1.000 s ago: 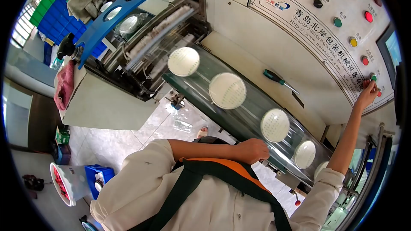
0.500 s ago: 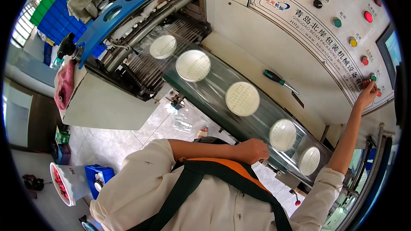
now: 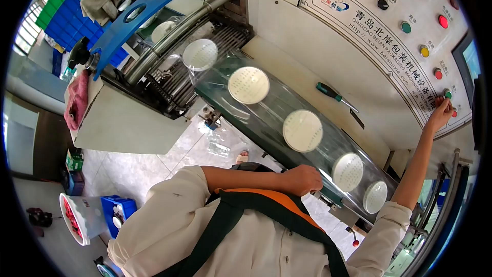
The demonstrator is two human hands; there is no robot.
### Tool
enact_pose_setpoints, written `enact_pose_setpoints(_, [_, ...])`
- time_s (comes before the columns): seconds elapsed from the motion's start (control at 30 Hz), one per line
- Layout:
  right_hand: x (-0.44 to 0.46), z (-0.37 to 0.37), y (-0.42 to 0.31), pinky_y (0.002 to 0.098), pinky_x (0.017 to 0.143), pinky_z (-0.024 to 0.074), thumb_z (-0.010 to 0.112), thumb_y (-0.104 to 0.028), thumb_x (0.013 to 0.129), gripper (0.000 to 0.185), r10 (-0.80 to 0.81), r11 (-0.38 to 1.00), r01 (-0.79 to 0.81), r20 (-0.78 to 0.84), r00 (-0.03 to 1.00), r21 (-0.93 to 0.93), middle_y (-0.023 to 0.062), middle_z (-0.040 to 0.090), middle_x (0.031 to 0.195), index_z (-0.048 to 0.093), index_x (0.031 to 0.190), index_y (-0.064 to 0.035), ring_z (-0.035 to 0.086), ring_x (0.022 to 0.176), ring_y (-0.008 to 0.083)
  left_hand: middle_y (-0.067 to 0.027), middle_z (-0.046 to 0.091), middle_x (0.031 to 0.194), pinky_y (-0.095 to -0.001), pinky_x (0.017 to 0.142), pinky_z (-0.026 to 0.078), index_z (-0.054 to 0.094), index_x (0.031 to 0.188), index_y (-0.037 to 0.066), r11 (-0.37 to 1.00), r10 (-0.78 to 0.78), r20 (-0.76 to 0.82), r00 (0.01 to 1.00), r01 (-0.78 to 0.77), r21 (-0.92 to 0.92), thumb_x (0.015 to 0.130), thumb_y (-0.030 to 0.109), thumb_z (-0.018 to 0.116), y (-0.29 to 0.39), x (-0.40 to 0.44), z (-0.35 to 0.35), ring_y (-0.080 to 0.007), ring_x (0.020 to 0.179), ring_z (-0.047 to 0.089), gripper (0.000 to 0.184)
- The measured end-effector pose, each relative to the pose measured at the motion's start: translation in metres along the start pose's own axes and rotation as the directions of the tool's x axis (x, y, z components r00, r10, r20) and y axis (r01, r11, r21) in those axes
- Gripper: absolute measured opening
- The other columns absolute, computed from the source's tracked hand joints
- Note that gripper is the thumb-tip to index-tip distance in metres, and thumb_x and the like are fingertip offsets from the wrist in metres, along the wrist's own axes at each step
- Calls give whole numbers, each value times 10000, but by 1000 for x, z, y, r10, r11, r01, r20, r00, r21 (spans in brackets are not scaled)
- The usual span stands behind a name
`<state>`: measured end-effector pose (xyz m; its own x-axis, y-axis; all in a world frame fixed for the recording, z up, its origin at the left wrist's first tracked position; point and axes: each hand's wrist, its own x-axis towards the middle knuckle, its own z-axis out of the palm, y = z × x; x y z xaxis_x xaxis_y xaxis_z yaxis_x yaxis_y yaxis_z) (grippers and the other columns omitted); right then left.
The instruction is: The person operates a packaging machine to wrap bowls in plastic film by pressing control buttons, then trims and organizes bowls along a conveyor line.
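My right hand (image 3: 442, 114) reaches up to the control panel, fingers drawn together at a green button (image 3: 448, 94). My left hand (image 3: 303, 179) is closed in a fist by the near edge of the film-covered track; its palm side is hidden, so I cannot tell what it holds, if anything. Several white round dishes with rows of small marks lie spaced along the track under clear plastic film (image 3: 266, 118). Among them are a middle dish (image 3: 303, 130), one farther up (image 3: 248, 85) and one at the lower end (image 3: 375, 197).
A green-handled screwdriver (image 3: 335, 95) lies on the ledge behind the track. A metal roller (image 3: 179, 36) and blue arched guard (image 3: 146, 10) stand at upper left. A pink cloth (image 3: 77, 100) hangs on the machine's side. A white bin (image 3: 84, 218) and blue crate (image 3: 119, 213) stand on the floor.
The dishes have shifted along the track toward the lower right. Another dish now shows behind the roller at upper left. Both hands stay in about the same place.
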<state>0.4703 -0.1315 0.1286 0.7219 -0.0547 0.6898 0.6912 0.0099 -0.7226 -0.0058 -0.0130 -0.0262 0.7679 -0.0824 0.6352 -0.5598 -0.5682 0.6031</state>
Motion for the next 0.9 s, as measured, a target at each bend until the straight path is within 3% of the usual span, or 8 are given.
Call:
enact_pose_setpoints(0.17, [-5,4,-10,236,689,524,534,-216,903,311,20,1000,-20,-23,1000,-16,140,606,887,454,1009,66,618,754,167,-47,464,637,-315,565,412,489,625,80,1000,-18,61,998,17,25,654,73,583,0,0,-2,-220,620,502,99])
enact_pose_setpoints(0.27, [-8,6,-18,235,637,507,516,-256,910,311,-15,986,11,-25,1000,-166,120,635,806,477,972,46,622,694,151,-56,506,663,-324,583,438,533,657,73,999,-22,24,999,21,44,657,82,584,2,0,-3,-228,645,526,51])
enact_pose_setpoints(0.3, [-4,6,-10,239,602,500,520,-274,904,309,-34,993,31,-23,999,-115,119,638,776,524,907,35,618,665,152,-65,540,675,-336,590,457,560,668,63,1000,-21,29,999,20,22,654,83,590,-1,-2,-2,-233,650,546,39])
enact_pose_setpoints(0.37, [-11,12,-20,254,585,498,519,-267,900,291,-50,985,38,-67,996,-168,120,628,746,467,917,20,614,633,157,-56,527,636,-320,563,455,529,610,66,999,31,-58,998,-29,35,616,72,594,0,3,-3,-230,615,541,65])
enact_pose_setpoints(0.47, [-22,22,-41,256,609,505,509,-192,907,248,22,1000,-23,-57,998,-8,139,618,755,406,979,21,617,643,165,-53,457,604,-340,552,412,495,617,69,999,-38,80,996,40,-17,644,84,569,2,6,-13,-233,603,501,81])
enact_pose_setpoints(0.57, [-24,21,-35,262,610,515,513,-163,904,227,7,998,-4,-54,998,60,146,612,763,407,974,26,620,645,174,-56,459,613,-341,560,407,490,614,70,1000,-23,88,996,25,-17,648,72,565,2,6,-13,-234,611,497,82])
enact_pose_setpoints(0.67, [-17,14,-21,262,608,516,527,-196,901,257,-64,997,62,-45,997,-46,147,619,788,418,965,27,632,672,182,-44,448,604,-310,541,402,452,579,83,999,-11,39,999,12,-30,613,57,562,4,6,-12,-231,591,480,119])
enact_pose_setpoints(0.9, [0,0,6,237,653,520,534,-220,902,284,-13,1000,13,-29,999,-26,144,627,840,450,975,42,630,715,169,-52,437,610,-320,544,404,459,602,84,1000,-10,29,1000,10,3,631,54,571,1,1,-5,-221,601,481,119])
